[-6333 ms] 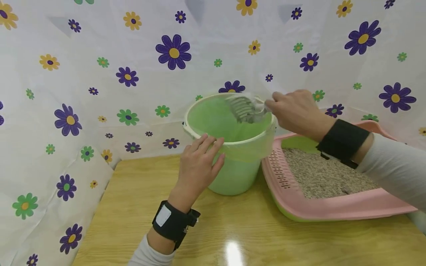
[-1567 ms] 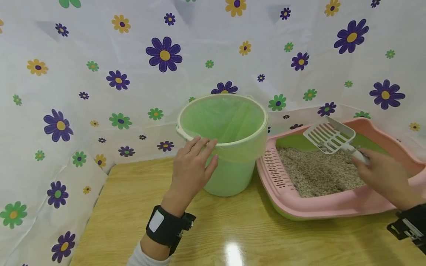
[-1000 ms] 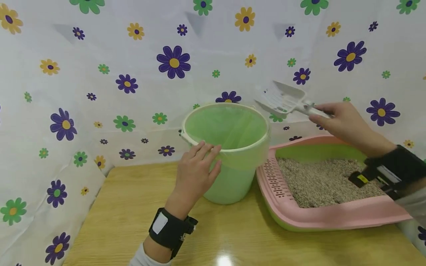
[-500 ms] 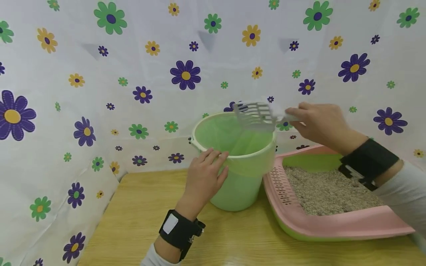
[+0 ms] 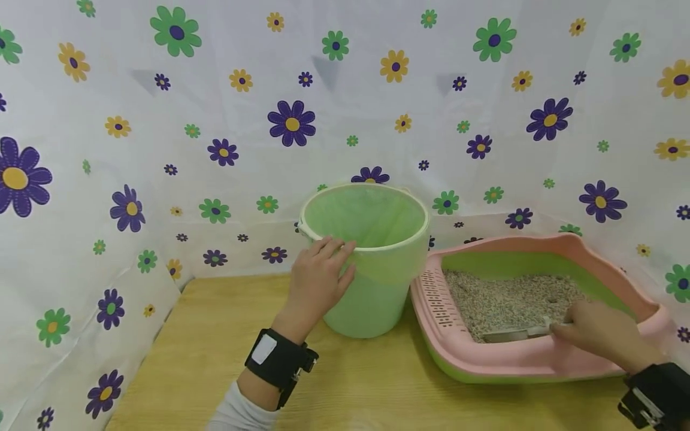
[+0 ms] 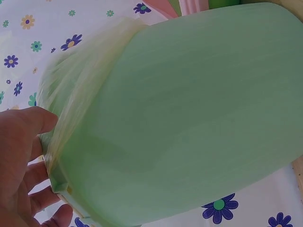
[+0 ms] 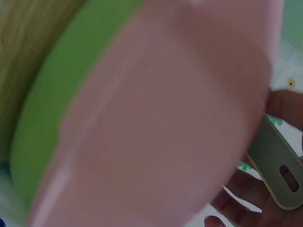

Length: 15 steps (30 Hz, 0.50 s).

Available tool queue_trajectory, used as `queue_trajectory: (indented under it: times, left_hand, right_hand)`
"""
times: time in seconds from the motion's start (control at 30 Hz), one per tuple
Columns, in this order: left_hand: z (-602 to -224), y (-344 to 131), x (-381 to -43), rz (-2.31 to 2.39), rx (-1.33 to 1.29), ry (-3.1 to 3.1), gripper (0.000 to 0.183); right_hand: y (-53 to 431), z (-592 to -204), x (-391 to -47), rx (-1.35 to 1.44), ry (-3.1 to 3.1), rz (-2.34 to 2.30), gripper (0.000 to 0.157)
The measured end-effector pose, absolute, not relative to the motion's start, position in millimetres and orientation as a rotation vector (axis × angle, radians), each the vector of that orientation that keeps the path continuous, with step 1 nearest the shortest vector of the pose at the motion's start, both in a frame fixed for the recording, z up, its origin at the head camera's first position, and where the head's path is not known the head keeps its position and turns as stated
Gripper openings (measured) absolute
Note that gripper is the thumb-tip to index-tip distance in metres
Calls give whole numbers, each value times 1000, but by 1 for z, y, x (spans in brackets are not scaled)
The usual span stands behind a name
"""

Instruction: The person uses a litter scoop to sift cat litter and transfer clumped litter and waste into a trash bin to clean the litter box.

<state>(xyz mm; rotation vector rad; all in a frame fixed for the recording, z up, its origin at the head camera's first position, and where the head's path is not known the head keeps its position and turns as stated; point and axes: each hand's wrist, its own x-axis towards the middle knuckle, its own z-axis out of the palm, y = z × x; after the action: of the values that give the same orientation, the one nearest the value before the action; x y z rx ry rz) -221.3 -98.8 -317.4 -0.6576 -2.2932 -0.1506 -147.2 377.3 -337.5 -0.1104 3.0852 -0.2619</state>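
Observation:
My left hand point(image 5: 319, 276) rests on the near rim of a pale green bucket point(image 5: 366, 308), its fingers on the rim and thumb against the outer side. A thin, see-through yellowish liner point(image 6: 90, 71) is folded over the bucket's rim. At the right, my right hand point(image 5: 601, 332) grips the handle of a light grey litter scoop point(image 5: 509, 335). The slotted head lies low in the litter point(image 5: 517, 296), by the near wall of the pink and green litter box point(image 5: 501, 362). In the right wrist view the scoop's handle end point(image 7: 277, 165) shows between the fingers.
Bucket and litter box stand side by side on a wood-grain table point(image 5: 215, 359). A white flower-print sheet point(image 5: 350, 90) hangs behind and at both sides. The litter box has a raised pink back edge and a perforated left ledge point(image 5: 439, 293).
The scoop, tipped over the bucket half a second ago, has moved right and down into the litter box with my right hand. My left hand has stayed on the bucket's rim.

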Motion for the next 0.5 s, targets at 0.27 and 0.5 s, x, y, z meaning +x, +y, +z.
queue_trajectory:
  times: [0.27,0.5]
  left_hand:
    - [-321,-108,-224,-212,-641,-2434,63]
    - [-356,-127,-211,-259,-604,-2488,77]
  right_hand:
    - [362,-331,-150,-11,3111,-254,43]
    - [342,-329,-153,-44,3320,-122,30]
